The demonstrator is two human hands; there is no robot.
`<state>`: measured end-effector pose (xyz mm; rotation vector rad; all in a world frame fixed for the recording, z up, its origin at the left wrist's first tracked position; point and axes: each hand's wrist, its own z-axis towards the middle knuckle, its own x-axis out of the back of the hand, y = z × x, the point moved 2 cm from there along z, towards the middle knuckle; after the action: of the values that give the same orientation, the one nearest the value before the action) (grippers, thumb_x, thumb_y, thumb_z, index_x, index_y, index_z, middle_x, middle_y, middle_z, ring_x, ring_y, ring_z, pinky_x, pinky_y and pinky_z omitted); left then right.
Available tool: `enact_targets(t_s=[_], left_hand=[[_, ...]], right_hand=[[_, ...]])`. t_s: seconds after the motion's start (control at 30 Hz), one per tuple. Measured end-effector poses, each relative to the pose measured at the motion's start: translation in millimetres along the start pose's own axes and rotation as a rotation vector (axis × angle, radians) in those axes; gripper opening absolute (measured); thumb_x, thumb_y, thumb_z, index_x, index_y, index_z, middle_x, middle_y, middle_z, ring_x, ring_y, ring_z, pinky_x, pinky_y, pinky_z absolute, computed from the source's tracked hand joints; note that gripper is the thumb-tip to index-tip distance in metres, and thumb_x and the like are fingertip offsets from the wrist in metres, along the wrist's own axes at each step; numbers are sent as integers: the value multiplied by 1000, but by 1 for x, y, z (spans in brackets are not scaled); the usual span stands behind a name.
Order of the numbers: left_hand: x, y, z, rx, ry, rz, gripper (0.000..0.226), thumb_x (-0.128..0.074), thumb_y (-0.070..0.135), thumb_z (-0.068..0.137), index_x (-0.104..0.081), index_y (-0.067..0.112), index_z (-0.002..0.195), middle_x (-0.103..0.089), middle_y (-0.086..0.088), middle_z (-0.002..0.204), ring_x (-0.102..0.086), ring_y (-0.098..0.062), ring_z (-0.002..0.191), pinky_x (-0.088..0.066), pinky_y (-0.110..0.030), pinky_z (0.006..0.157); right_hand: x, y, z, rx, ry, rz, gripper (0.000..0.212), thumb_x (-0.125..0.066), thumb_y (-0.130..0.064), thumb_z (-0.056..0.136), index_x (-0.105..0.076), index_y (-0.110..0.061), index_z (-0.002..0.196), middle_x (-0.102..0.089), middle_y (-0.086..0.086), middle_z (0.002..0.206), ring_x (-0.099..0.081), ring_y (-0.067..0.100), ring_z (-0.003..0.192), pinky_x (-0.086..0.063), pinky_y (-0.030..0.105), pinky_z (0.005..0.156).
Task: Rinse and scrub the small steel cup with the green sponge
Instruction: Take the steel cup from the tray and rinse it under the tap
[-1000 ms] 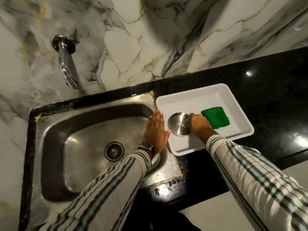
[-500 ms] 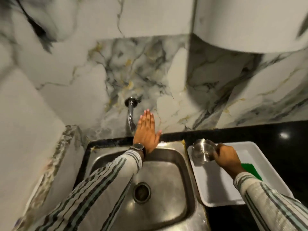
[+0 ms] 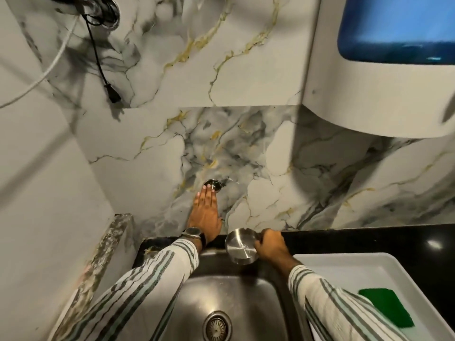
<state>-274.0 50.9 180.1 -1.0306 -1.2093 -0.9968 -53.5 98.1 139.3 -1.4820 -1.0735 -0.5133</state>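
Note:
My right hand (image 3: 270, 246) grips the small steel cup (image 3: 240, 247) by its right side and holds it over the back edge of the steel sink (image 3: 246, 299), its mouth tilted toward me. My left hand (image 3: 205, 212) reaches up the marble wall with fingers flat and together, fingertips at the base of the wall tap (image 3: 213, 185). The spout is hidden behind that hand. The green sponge (image 3: 386, 306) lies in the white tray (image 3: 369, 264) at the lower right, partly behind my right sleeve.
The sink drain (image 3: 216, 327) sits low in the basin. Black countertop (image 3: 369, 239) runs behind the tray. A white appliance with a blue window (image 3: 394, 28) hangs on the wall at upper right. Black and white cables (image 3: 98, 62) dangle at upper left.
My right hand lifted the cup out of the tray and carried it left over the sink. My left hand rose from the sink's rim to the tap. The view tilted upward.

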Motion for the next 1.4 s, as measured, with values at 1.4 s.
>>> enact_targets(t_s=[1.4], left_hand=[[-8,-32,16,-101,-124,-366,102,-66,29,100,3,4,172,5,-16,182,3,-32,169,-6,-44,139]], right_hand=[[-77,-51,9,36,-88,1,29,-69,-20,103,-75,-3,126,-78,17,121,-75,33,112,-64,42,99]])
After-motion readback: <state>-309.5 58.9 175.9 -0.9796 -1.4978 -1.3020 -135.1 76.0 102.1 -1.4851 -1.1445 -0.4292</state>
